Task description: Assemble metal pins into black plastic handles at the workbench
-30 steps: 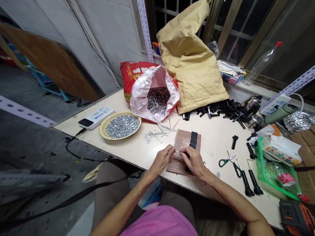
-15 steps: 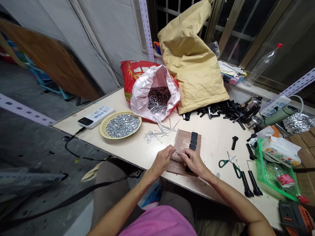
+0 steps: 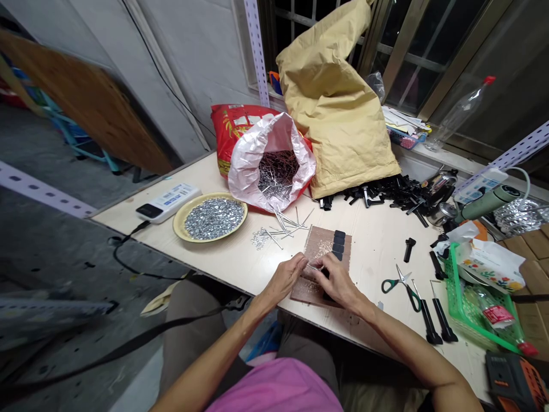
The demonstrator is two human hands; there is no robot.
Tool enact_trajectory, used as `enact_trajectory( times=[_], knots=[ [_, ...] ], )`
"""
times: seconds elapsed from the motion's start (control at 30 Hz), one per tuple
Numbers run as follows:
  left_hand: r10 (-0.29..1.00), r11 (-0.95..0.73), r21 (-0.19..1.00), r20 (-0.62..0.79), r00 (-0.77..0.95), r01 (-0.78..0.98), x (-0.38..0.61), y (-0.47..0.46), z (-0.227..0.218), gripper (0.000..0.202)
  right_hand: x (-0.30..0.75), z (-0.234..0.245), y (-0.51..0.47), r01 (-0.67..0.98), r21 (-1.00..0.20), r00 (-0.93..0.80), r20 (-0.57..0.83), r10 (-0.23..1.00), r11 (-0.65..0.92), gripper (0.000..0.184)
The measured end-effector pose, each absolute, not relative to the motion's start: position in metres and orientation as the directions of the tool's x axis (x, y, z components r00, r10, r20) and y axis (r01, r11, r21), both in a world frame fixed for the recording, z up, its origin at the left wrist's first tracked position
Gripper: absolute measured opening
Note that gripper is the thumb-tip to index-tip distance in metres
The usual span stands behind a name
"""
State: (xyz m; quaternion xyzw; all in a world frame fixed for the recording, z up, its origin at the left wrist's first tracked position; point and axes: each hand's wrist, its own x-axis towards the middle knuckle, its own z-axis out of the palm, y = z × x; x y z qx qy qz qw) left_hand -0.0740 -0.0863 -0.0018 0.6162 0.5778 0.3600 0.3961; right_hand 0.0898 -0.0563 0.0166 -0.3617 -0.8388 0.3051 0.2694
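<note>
Close together over the brown board (image 3: 319, 236) are my two hands, fingertips almost meeting. My left hand (image 3: 283, 280) is closed in a pinch on a thin metal pin (image 3: 313, 267). From the other side my right hand (image 3: 338, 281) pinches at the pin's other end, its fingers bent; the exact contact is too small to make out. A row of black plastic pieces (image 3: 338, 245) lies along the board's right side, partly covered by my right hand. Just beyond the board, loose metal pins (image 3: 285, 230) lie beside small washers (image 3: 259, 238).
A yellow plate (image 3: 180, 232) of small metal parts stands left, a red sack (image 3: 223, 137) of pins behind. Black parts (image 3: 386, 191) are heaped under a paper sack (image 3: 338, 126). At right lie scissors (image 3: 402, 280), two black-handled tools (image 3: 430, 326) and a green basket (image 3: 454, 309).
My right hand's fingers have shifted slightly and lifted a little at the pin. My left hand stays nearly where it was.
</note>
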Motion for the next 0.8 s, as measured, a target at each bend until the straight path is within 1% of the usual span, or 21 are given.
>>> enact_trajectory(
  times=[0.07, 0.13, 0.27, 0.37, 0.43, 0.5, 0.6, 0.67, 0.73, 0.8],
  knots=[
    [0.996, -0.022, 0.907, -0.014, 0.084, 0.421, -0.074, -0.086, -0.001, 0.03, 0.092, 0.015, -0.058, 0.443, -0.664, -0.618, 0.26, 0.742, 0.603, 0.018],
    [0.996, -0.034, 0.912, -0.005, 0.093, 0.41, -0.073, -0.087, -0.002, 0.031, 0.095, 0.013, -0.059, 0.457, -0.647, -0.615, 0.265, 0.743, 0.61, 0.021],
    [0.996, -0.029, 0.927, -0.006, 0.092, 0.375, -0.071, -0.088, -0.003, 0.039, 0.106, 0.012, -0.057, 0.507, -0.642, -0.575, 0.247, 0.78, 0.576, 0.021],
    [1.0, -0.007, 0.919, -0.005, 0.03, 0.394, -0.071, -0.089, -0.006, 0.046, 0.12, 0.01, -0.049, 0.554, -0.634, -0.525, 0.238, 0.817, 0.54, 0.021],
    [0.998, -0.044, 0.896, 0.055, -0.013, 0.442, -0.069, -0.089, -0.011, 0.048, 0.131, 0.007, -0.041, 0.579, -0.636, -0.494, 0.224, 0.84, 0.51, 0.019],
    [0.987, -0.126, 0.852, 0.158, -0.021, 0.509, -0.065, -0.09, -0.02, 0.047, 0.141, 0.002, -0.032, 0.616, -0.617, -0.472, 0.208, 0.857, 0.489, 0.018],
    [0.945, -0.267, 0.746, 0.327, 0.013, 0.61, -0.053, -0.092, -0.037, 0.044, 0.152, -0.006, -0.015, 0.684, -0.523, -0.472, 0.214, 0.855, 0.509, 0.023],
    [0.91, -0.335, 0.668, 0.412, 0.044, 0.665, -0.044, -0.093, -0.049, 0.042, 0.154, -0.008, -0.001, 0.714, -0.447, -0.487, 0.235, 0.841, 0.538, 0.023],
    [0.889, -0.36, 0.603, 0.454, 0.065, 0.711, -0.038, -0.093, -0.06, 0.04, 0.154, -0.009, 0.014, 0.734, -0.39, -0.501, 0.241, 0.831, 0.556, 0.021],
    [0.882, -0.359, 0.562, 0.466, 0.073, 0.745, -0.034, -0.093, -0.068, 0.038, 0.154, -0.008, 0.024, 0.748, -0.352, -0.514, 0.228, 0.827, 0.562, 0.019]
  ],
)
